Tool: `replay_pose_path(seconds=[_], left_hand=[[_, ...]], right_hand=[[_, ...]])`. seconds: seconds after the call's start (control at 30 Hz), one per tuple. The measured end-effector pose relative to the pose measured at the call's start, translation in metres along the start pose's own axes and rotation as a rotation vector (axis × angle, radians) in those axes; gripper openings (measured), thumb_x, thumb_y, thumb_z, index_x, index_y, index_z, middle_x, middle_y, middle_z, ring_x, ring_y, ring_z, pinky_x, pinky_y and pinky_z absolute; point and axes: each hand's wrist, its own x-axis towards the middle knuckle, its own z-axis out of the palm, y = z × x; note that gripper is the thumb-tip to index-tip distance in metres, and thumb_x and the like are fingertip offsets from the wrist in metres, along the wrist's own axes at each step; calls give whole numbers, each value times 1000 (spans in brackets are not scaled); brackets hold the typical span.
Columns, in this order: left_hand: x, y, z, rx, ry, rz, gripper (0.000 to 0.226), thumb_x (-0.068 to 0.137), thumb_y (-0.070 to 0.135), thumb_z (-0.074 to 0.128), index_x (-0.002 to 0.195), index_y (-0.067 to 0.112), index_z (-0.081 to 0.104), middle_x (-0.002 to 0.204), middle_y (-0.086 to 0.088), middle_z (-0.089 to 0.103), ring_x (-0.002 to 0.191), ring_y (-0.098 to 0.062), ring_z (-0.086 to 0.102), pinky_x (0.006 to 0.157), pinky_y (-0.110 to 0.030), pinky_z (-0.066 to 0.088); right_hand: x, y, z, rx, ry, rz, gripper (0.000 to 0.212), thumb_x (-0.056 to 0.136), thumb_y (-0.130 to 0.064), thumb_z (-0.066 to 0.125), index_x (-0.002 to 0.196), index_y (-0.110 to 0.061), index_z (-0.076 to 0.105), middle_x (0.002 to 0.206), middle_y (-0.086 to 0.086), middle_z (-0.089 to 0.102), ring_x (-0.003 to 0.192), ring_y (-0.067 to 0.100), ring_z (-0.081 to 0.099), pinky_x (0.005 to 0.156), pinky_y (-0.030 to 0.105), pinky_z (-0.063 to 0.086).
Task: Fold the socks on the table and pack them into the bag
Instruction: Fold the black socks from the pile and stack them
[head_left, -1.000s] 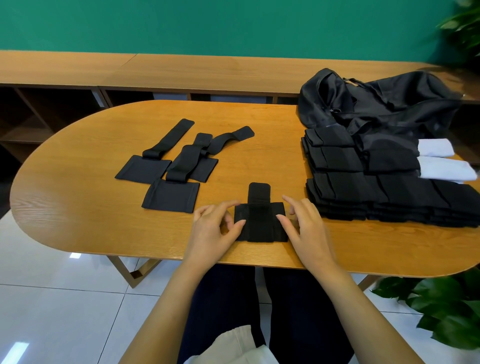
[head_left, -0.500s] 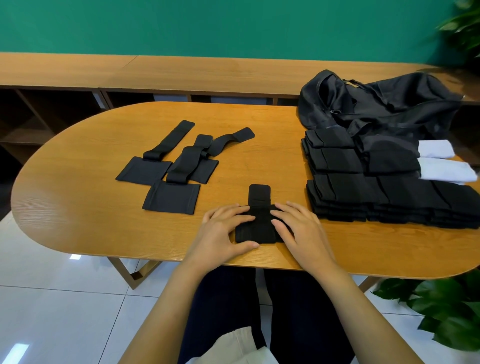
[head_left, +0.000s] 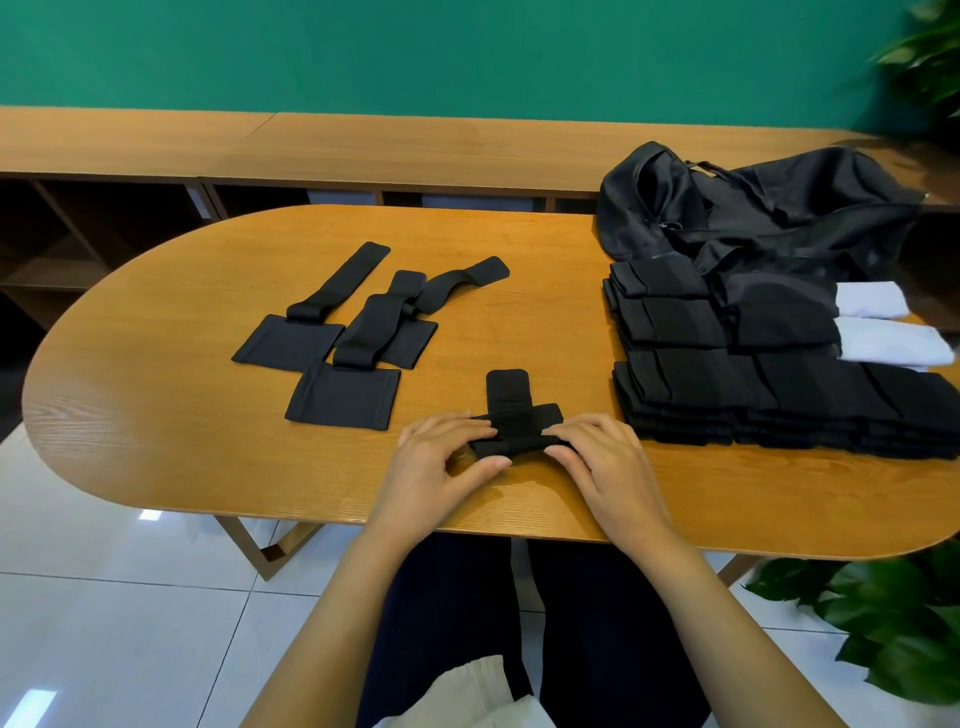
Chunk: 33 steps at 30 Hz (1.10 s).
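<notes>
Head view, looking down on an oval wooden bench (head_left: 156, 415). Left of the middle of the frame lie three flat black socks (head_left: 343, 397), spread out and partly overlapping, their narrow ends pointing toward the far edge.

Near the front edge, at the centre of the frame, the left hand (head_left: 441, 462) pinches the left end of a partly folded black sock (head_left: 511, 415), with its fingers curled over the top and its thumb against the near edge. The sock's narrow end sticks out flat on the bench beyond the fold. The right hand (head_left: 602, 462) grips the sock's right end in the same way, fingers bent over the top and thumb at the near side.

Right of the hands sits a stack of folded black socks (head_left: 727, 395) in rows. A crumpled black bag (head_left: 753, 218) lies behind it in the upper right of the frame. Two white folded cloths (head_left: 883, 340) rest at the stack's far right. A green plant (head_left: 883, 623) fills the lower right corner.
</notes>
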Motion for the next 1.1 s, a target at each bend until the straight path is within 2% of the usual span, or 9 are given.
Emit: replay_pose_path(seconds=[0.1,0.2,0.37,0.5,0.63,0.73,0.83,0.97,1.1], left_hand=[[1,0,0,35,18,32,54,81,68,53,119,31,66,121,23,59,122,4,43,106,-33,28],[2,-3,1,46,58,41,35,86,48,60,113,28,69,115,21,63,115,2,47,102,-37,33],[1,-5,2,23,115,-10,11,89,29,66,98,27,72,99,17,65,101,-2,51,97,-39,37],[1,-5,0,-19,124,-44,8,90,27,66,89,35,63,92,18,59,97,7,47,92,-31,31],[1,-2,0,-19,146,-35,5,89,27,67,85,27,64,88,25,52,98,16,43,89,-27,32],[0,-4,2,-52,169,-41,22,87,41,60,101,25,66,87,21,57,97,6,48,97,-32,34],[-2,-3,2,-123,178,-31,45,84,50,54,125,31,53,86,15,66,102,2,52,103,-21,25],[-2,0,0,-168,142,-22,61,84,53,52,140,39,33,80,15,67,99,-2,58,108,-18,20],[-2,0,1,-179,177,-57,71,79,59,54,142,46,25,77,15,65,98,-5,57,107,-19,21]], right_hand=[[0,0,-1,44,41,30,45,96,-43,35,108,-17,69,104,-5,63,103,1,45,89,27,36],[0,0,-2,73,48,40,44,96,-45,36,107,-17,69,102,-10,60,101,1,46,88,23,35],[-2,1,-3,90,16,41,46,90,-56,45,116,-24,66,110,-14,55,107,-1,42,88,13,31],[1,3,-2,75,26,14,37,89,-44,57,117,-20,66,113,-13,59,110,-5,41,93,22,38],[0,3,-2,90,18,62,26,92,-31,57,114,-19,67,106,-12,57,103,4,51,88,26,43],[-1,2,-1,88,19,82,41,93,-48,41,108,-19,65,98,-13,54,92,7,54,78,19,40],[-1,2,-2,83,45,100,45,92,-53,36,105,-19,62,91,-15,49,84,7,51,69,13,36],[1,-1,-3,114,54,154,57,90,-52,39,134,-18,52,92,-12,55,88,7,54,76,16,40],[1,-1,-2,134,65,155,61,90,-48,45,143,-19,42,88,-8,57,85,8,55,78,18,44]])
